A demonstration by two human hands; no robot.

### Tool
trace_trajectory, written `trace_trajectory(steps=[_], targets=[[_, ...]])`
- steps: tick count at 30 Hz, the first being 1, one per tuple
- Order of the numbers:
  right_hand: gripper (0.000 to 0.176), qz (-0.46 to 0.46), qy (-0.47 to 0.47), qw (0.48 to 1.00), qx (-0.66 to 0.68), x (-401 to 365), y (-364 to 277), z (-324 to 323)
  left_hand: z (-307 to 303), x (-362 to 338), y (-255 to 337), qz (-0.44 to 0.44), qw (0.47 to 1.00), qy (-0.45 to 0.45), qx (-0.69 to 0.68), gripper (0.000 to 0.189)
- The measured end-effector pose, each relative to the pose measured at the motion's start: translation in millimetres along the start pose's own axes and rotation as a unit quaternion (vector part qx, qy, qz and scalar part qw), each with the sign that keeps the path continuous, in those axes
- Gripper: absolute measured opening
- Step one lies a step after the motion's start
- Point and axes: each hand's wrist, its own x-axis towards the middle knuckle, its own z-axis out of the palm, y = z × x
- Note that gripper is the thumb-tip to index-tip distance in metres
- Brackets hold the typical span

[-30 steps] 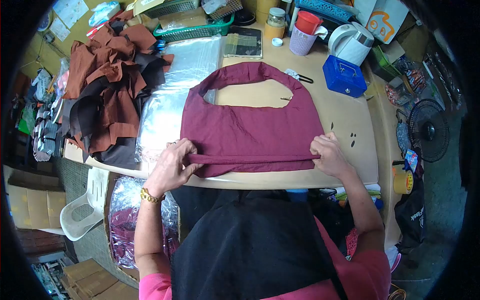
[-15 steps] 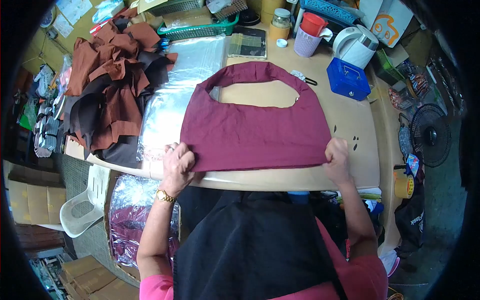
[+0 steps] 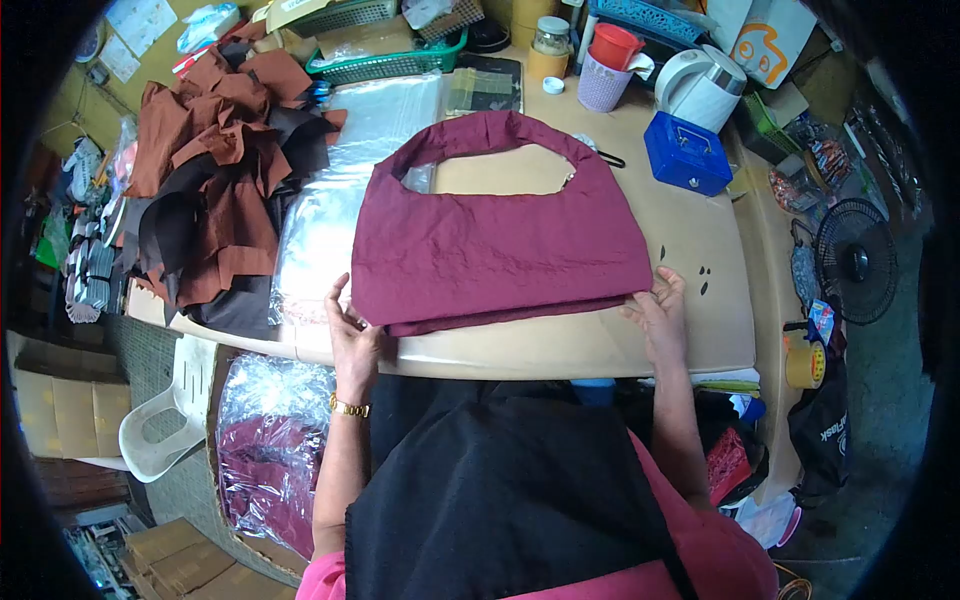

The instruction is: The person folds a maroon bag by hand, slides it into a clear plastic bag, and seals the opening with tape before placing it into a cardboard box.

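Note:
A maroon cloth bag [image 3: 500, 240] lies flat on the tan table [image 3: 700, 330], its curved strap toward the back and its bottom edge toward me. At the bag's lower left corner is my left hand [image 3: 352, 325], fingers apart, with its thumb side against the cloth. My right hand [image 3: 660, 305] touches the lower right corner; its thumb and fingertips pinch the edge there. Along the bottom, a second layer of the fabric shows below the upper one. The bag's left part lies beside clear plastic sheets [image 3: 310, 240].
Brown and black fabric pieces [image 3: 215, 200] are heaped at the left. Farther back stand a green basket [image 3: 390, 62], a purple cup [image 3: 603, 85], a white kettle [image 3: 700, 88] and a blue metal box [image 3: 688, 155]. Below the table's left edge is a box of plastic-wrapped maroon items [image 3: 265, 460].
The bag has shifted slightly back and left, and its lower layer now shows along the bottom. My left hand's fingers have opened from their grip, and my right hand's fingers have loosened.

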Motion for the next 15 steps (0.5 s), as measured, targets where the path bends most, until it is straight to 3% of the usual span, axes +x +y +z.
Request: trace_trajectory(steps=[1,2,4,9,11,12,13,14,15], targets=[[0.056,0.065,0.014,0.997,0.034,-2,-9,3,1,1,3,-0.001,1.000,-0.017,-0.001,0.074],[0.056,0.064,0.013,0.997,0.035,-1,-9,4,6,-2,4,0.003,1.000,-0.013,-0.003,0.074],[0.062,0.135,-0.062,0.987,0.069,4,-11,0,18,-6,14,-0.002,1.000,-0.008,-0.013,0.073],[0.066,0.096,-0.088,0.990,0.062,19,26,-32,1,-9,-5,-0.003,1.000,-0.011,-0.018,0.069],[0.069,0.100,-0.089,0.990,0.041,5,28,-31,-16,-15,-22,-0.003,0.986,-0.011,0.165,0.072],[0.062,-0.026,-0.035,0.996,-0.079,-5,27,-22,-5,-30,-4,0.079,0.973,0.020,0.218,0.076],[0.056,-0.151,0.021,0.969,-0.196,-11,24,-13,-2,-32,11,0.080,0.972,0.021,0.218,0.076],[0.056,-0.149,0.022,0.969,-0.196,-18,5,-6,0,-34,25,0.227,0.897,0.054,0.375,0.077],[0.051,-0.282,0.064,0.890,-0.354,-26,-27,0,2,-37,38,0.363,0.775,0.083,0.511,0.078]])
